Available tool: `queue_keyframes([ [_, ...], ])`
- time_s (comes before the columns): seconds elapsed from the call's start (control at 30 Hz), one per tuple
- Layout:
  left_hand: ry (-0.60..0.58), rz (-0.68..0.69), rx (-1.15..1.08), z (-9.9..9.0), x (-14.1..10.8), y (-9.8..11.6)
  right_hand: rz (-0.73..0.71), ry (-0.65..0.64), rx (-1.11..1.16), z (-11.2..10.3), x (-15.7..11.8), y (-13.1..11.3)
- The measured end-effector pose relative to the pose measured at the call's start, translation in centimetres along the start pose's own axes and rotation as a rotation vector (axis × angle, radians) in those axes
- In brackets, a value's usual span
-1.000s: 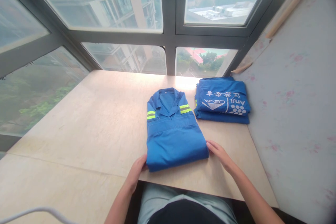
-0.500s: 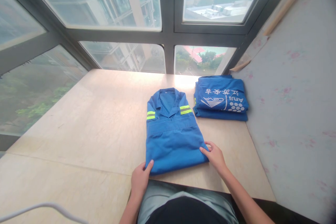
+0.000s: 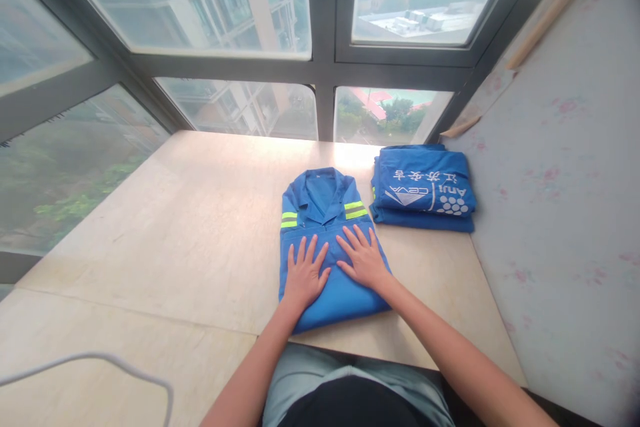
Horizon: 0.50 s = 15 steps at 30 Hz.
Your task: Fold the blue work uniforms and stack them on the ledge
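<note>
A folded blue work shirt [image 3: 340, 303] with yellow-green and grey reflective bands lies in front of me, its collar toward the window. My left hand [image 3: 306, 273] rests flat on the left half of the shirt with the fingers spread. On the right half, my right hand [image 3: 364, 257] also lies flat, fingers apart. Both palms touch the cloth below the collar, and neither hand grips it. Part of the shirt's front is hidden under them.
A stack of folded blue work clothes [image 3: 425, 180] with white printing sits at the back right, against the flowered wall [image 3: 560, 213]. Windows [image 3: 240, 107] border the wooden surface [image 3: 200, 227] at the back and left. A white cable [image 3: 100, 355] curves across the lower left.
Both hands have left the shirt's near corners and moved forward and inward onto its front, fingers now spread flat. The shirt stays in place. The white cable has shifted in view.
</note>
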<state>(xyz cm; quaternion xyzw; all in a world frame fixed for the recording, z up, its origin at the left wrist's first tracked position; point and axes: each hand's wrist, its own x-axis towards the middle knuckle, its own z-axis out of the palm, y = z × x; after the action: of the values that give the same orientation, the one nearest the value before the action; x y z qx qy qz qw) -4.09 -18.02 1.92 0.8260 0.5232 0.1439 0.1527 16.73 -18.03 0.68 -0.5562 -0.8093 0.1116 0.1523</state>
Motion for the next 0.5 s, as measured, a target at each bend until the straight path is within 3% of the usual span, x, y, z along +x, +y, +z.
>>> queue_keyframes([
  [0.13,-0.007,0.003,-0.017,1.7,-0.2,-1.7,0.028,-0.005,-0.045,2.1,-0.1,1.2],
  [0.3,-0.006,0.009,0.002,0.8,-1.3,-1.7,0.033,0.004,-0.039,1.8,-1.2,1.2],
  [0.4,-0.043,0.006,-0.082,-0.1,-4.4,-2.1,0.022,0.009,-0.022,1.4,-3.3,0.9],
  [0.5,-0.165,0.094,-0.229,-1.1,-9.0,-3.4,-0.048,-0.013,0.039,0.7,-6.7,1.0],
])
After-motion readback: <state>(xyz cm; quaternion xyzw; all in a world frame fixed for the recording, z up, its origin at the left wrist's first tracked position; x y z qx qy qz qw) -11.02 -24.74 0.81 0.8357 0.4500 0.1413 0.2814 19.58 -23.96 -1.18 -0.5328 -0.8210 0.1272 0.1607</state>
